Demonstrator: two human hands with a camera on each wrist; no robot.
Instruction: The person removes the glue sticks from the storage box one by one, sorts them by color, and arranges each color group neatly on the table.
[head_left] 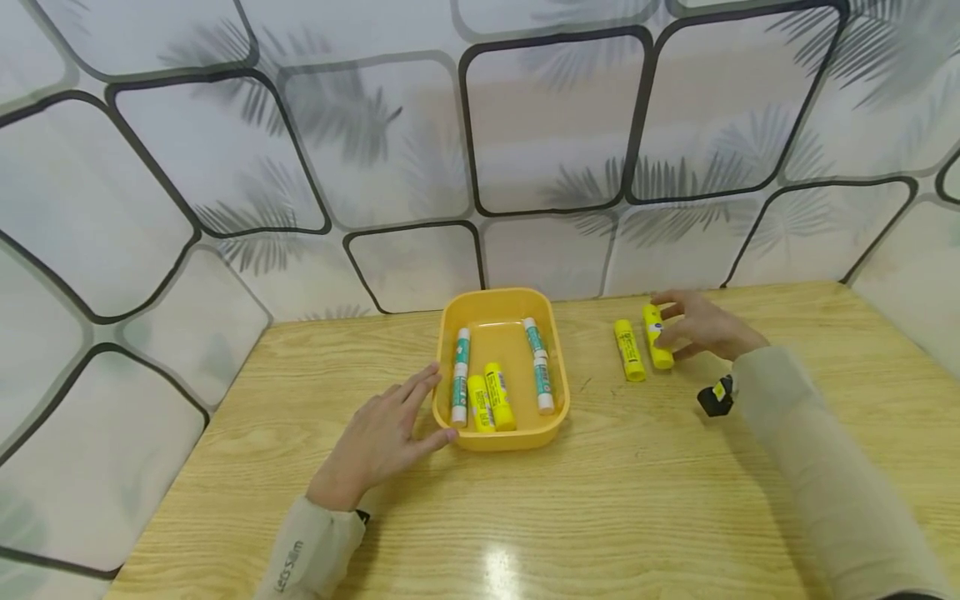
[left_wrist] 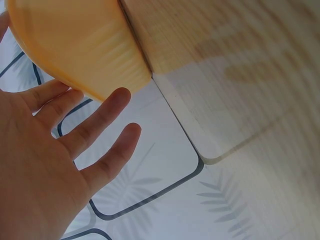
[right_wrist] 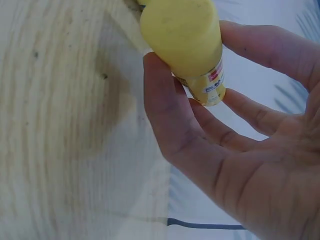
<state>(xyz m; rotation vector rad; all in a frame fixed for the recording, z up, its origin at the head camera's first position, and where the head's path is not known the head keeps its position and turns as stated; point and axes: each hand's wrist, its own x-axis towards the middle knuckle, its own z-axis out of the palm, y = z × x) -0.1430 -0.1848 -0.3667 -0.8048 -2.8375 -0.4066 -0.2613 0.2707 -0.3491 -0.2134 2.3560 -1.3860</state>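
My right hand (head_left: 703,327) grips a yellow glue stick (head_left: 658,340) at the right of the table, thumb on one side and fingers on the other. The right wrist view shows the blunt end of this glue stick (right_wrist: 182,35) toward the camera. Just left of it, another yellow glue stick (head_left: 629,351) lies on the wood. My left hand (head_left: 382,437) is at the near left corner of a yellow-orange tray (head_left: 504,442), fingers spread and fairly straight, fingertips along its rim. In the left wrist view, the fingers overlap the tray's outer wall (left_wrist: 85,50).
Inside the tray, two yellow glue sticks (head_left: 498,398) lie at the near end. White and teal glue sticks (head_left: 461,379) line its left and right sides, end to end. Patterned cloth (head_left: 555,125) rises behind the wooden table (head_left: 570,517) and at both sides.
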